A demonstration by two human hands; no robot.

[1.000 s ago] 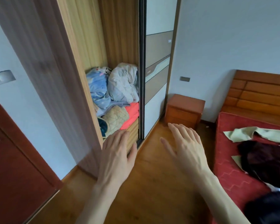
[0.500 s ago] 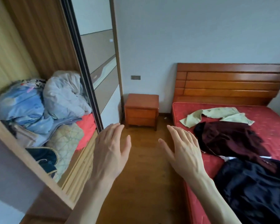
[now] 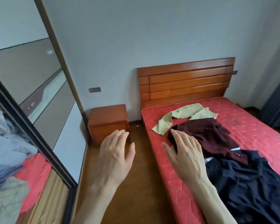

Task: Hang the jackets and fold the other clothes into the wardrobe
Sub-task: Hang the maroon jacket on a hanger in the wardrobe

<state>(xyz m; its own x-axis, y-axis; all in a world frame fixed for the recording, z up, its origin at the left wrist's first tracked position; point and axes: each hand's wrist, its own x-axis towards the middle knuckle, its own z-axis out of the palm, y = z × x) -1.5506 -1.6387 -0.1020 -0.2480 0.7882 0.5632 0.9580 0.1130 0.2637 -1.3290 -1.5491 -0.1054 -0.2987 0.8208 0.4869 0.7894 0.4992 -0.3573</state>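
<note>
Crumpled clothes lie on the red quilted mattress: a pale yellow-green cotton garment, a dark maroon knit garment, a glossy navy jacket. Both hands, left and right, hover with fingers spread, gripping nothing. Bundled fabrics fill the wooden wardrobe at left.

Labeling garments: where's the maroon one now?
Head view, right side: the maroon garment lies on the red mattress, between the beige garment and the navy garment.

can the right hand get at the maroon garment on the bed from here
Probably yes. The right hand is open, hovering over the bed edge, fingertips already at the maroon garment. Nothing lies between them, though the navy garment covers its near end.
</note>
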